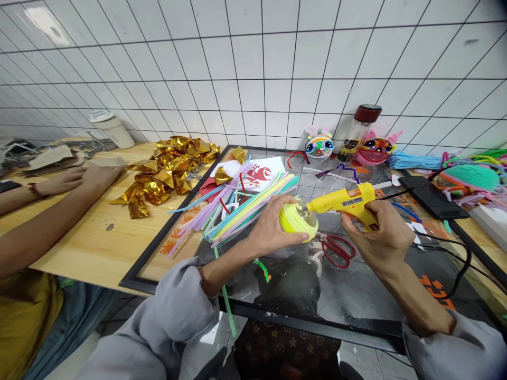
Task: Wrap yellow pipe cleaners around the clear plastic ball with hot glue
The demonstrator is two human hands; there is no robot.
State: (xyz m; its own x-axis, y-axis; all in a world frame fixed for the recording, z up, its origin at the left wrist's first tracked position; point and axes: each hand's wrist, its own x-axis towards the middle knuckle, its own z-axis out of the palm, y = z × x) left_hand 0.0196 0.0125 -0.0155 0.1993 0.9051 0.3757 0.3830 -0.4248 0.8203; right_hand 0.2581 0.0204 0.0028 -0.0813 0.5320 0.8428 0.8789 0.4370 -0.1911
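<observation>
- Centrally, the left hand reaches forward from its bunched grey sleeve, forearm slanting up and inward over the black-framed panel.
- Its fingers curve in a wide C, parted by the width of the yellow-wrapped round piece they hold; the thumb lies along the near lower edge, the index finger along the upper one.
- That piece is held above the panel, between the two hands, its clear, glossy part turned toward the right hand.
- The right hand is closed around the handle of a yellow glue gun, thumb over the back, index finger bent beneath the body near the trigger; the remaining fingertips are mostly hidden.
- Its forearm comes in diagonally from the lower right, with the wrist below the gun.
- The nozzle points left at the piece's clear part; whether it touches cannot be told.
- Red-handled scissors lie below the gun, and a bundle of pastel strips spreads beyond the left wrist.
</observation>
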